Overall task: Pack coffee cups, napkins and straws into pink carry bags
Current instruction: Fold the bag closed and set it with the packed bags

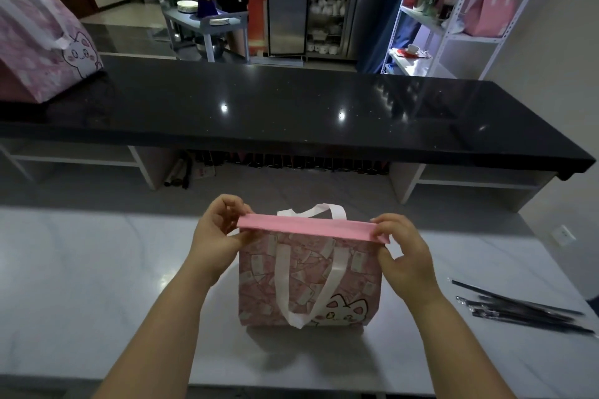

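Observation:
A pink carry bag [308, 278] with a cat print and white handles stands upright on the white marble table [81, 269]. Its top edge is pressed together into a flat pink strip. My left hand [220, 233] pinches the left end of that strip. My right hand [402, 253] pinches the right end. What is inside the bag is hidden. Several black wrapped straws [518, 311] lie on the table to the right of the bag.
A black counter [291, 113] runs across behind the table, with another pink cat-print bag [42, 52] at its far left. A person stands at a grey cart [207, 23] with plates in the background. White shelves [453, 10] at the right hold more pink bags.

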